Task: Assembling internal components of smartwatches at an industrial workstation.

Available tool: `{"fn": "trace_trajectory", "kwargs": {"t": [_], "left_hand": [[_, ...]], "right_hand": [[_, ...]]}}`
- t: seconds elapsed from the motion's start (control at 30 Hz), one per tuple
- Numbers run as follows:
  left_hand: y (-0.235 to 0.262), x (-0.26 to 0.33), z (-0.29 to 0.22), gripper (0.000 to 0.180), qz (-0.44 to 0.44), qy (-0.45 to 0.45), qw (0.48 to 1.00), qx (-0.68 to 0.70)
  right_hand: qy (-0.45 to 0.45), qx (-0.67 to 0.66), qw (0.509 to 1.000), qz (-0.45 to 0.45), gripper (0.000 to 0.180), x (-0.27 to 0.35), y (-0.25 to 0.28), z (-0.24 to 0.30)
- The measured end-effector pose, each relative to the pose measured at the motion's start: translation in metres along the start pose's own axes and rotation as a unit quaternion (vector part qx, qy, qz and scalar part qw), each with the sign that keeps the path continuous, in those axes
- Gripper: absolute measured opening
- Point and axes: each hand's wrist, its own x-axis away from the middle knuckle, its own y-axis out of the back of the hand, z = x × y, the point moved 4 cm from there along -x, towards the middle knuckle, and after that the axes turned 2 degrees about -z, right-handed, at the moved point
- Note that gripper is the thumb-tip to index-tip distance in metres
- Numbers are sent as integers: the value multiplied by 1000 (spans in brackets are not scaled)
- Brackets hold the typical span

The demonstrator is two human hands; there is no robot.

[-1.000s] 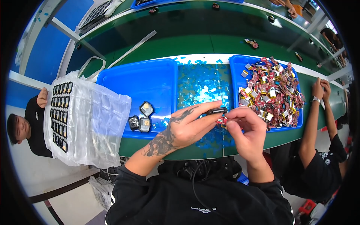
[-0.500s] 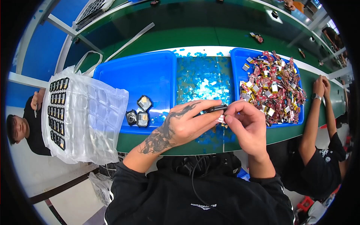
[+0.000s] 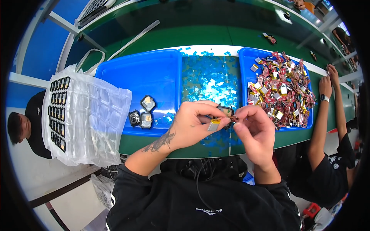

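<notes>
Left hand (image 3: pixel 194 123) grasping black casing (image 3: pixel 227 110) and silver-yellow battery (image 3: pixel 212 126), right hand (image 3: pixel 254 133) just beside, grip unclear

I take the parts tray (image 3: pixel 248 74) as my landmark; circuit boards (image 3: pixel 287 90) lie heaped in it. On my feed, to its left come film scraps (image 3: pixel 210 86), then the second tray (image 3: pixel 138 79) with three cases (image 3: pixel 146 120) inside, then a moulded sheet (image 3: pixel 90 111). The left hand (image 3: pixel 194 122) and right hand (image 3: pixel 257 133) sit by its near left corner; a co-worker's forearm (image 3: pixel 321 119) lies to its right.
</notes>
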Motion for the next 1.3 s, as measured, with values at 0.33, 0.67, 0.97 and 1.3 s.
{"fn": "trace_trajectory", "kwargs": {"t": [0.33, 0.67, 0.97, 1.3], "left_hand": [[-5, -1, -2, 39, -9, -15, 997, 71], [-11, 3, 5, 42, -76, -12, 989, 123], [-13, 3, 8, 41, -97, -19, 987, 124], [-11, 4, 2, 45, -114, -20, 985, 125]], "right_hand": [[124, 89, 978, -145, 27, -1, -4, -14], [103, 114, 975, -158, 28, -2, -6, -18], [104, 117, 978, -135, 31, -5, -7, -21], [82, 121, 983, -109, 39, -13, -16, -23]]}}
